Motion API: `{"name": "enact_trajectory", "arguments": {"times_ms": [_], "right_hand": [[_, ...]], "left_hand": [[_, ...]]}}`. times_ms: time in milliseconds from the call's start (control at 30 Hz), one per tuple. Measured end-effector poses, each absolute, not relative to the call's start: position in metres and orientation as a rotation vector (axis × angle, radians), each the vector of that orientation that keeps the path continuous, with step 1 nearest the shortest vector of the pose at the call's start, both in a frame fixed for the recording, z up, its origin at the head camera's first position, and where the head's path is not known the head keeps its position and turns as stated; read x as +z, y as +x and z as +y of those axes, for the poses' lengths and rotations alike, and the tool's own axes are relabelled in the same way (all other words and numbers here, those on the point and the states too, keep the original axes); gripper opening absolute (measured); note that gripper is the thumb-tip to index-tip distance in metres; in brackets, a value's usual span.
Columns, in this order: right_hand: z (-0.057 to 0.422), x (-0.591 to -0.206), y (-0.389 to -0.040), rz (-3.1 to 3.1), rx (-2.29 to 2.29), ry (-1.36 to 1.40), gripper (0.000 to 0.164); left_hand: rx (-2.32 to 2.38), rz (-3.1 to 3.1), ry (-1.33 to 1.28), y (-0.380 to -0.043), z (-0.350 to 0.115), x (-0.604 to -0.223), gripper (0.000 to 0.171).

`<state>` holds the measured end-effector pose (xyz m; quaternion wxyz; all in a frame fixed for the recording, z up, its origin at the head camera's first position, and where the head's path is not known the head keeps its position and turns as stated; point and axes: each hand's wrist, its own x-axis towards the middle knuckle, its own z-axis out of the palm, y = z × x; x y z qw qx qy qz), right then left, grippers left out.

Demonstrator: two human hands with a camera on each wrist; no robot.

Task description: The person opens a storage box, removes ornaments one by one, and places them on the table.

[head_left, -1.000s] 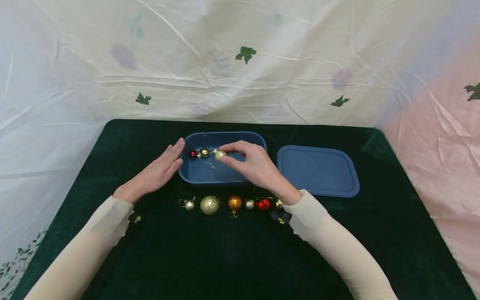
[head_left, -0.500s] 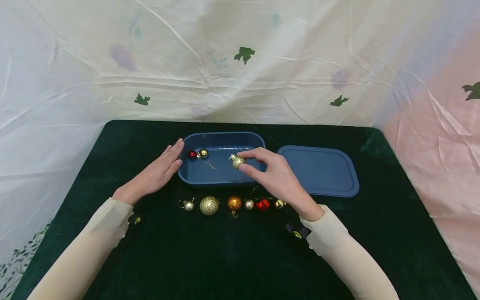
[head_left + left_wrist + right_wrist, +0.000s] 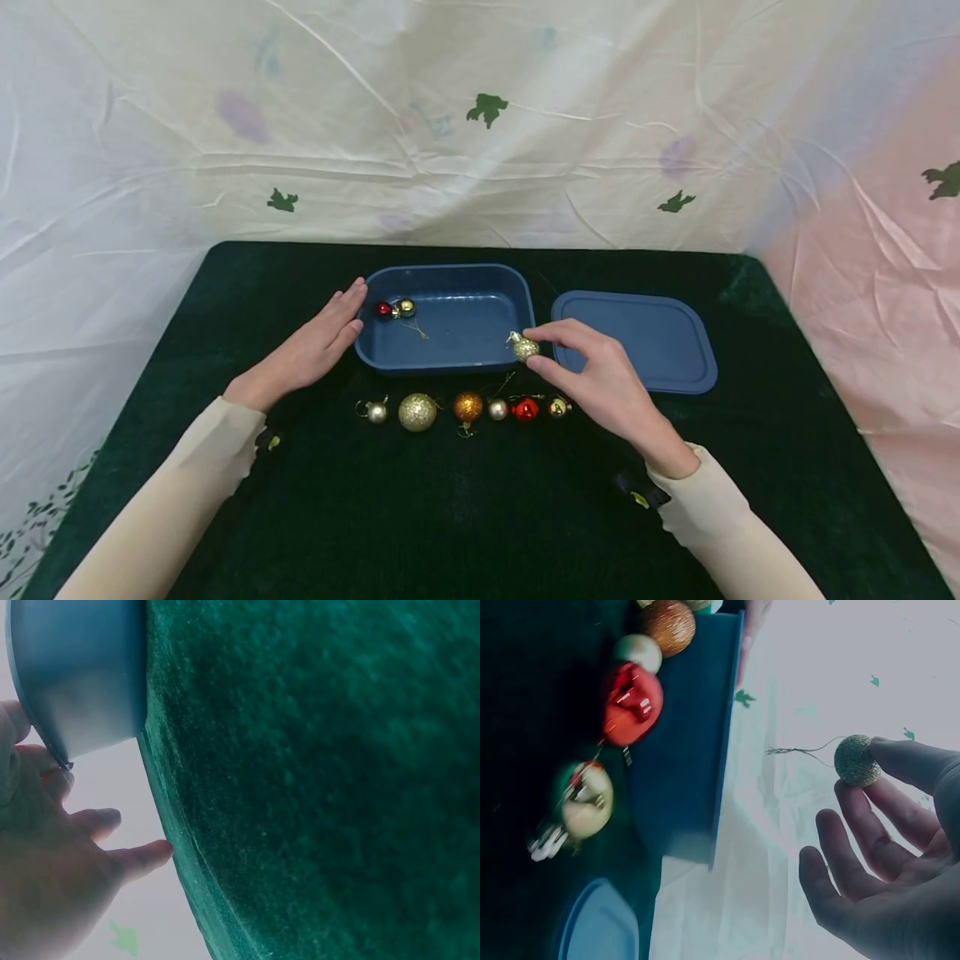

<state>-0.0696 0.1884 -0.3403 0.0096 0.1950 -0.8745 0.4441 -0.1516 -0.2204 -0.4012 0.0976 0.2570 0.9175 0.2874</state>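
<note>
Glittery bauble (image 3: 526, 347), pinched in your right hand (image 3: 603, 379), has moved right and nearer; your left hand (image 3: 306, 348), straight-fingered, still touches the blue box (image 3: 468, 333).

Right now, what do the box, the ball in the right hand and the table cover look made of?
Box: likely plastic, smooth satin finish; soft highlights inside it.
Ball in the right hand: gold glitter coating, grainy and sparkling; core material can't be told.
Table cover: probably velvet-like fabric; dark green, mottled, soft-looking nap.
</note>
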Motion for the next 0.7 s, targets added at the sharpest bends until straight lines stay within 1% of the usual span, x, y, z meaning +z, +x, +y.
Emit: {"name": "enact_trajectory", "arguments": {"times_ms": [400,700], "right_hand": [[0.229,-0.352,-0.052,-2.759,1.275,0.519,0.031],[0.246,-0.361,-0.043,-2.796,1.193,0.498,0.029]], "left_hand": [[0.841,2.715,0.759,-0.152,-0.22,-0.401,0.062],[0.847,2.702,0.755,-0.151,-0.221,-0.399,0.062]]}}
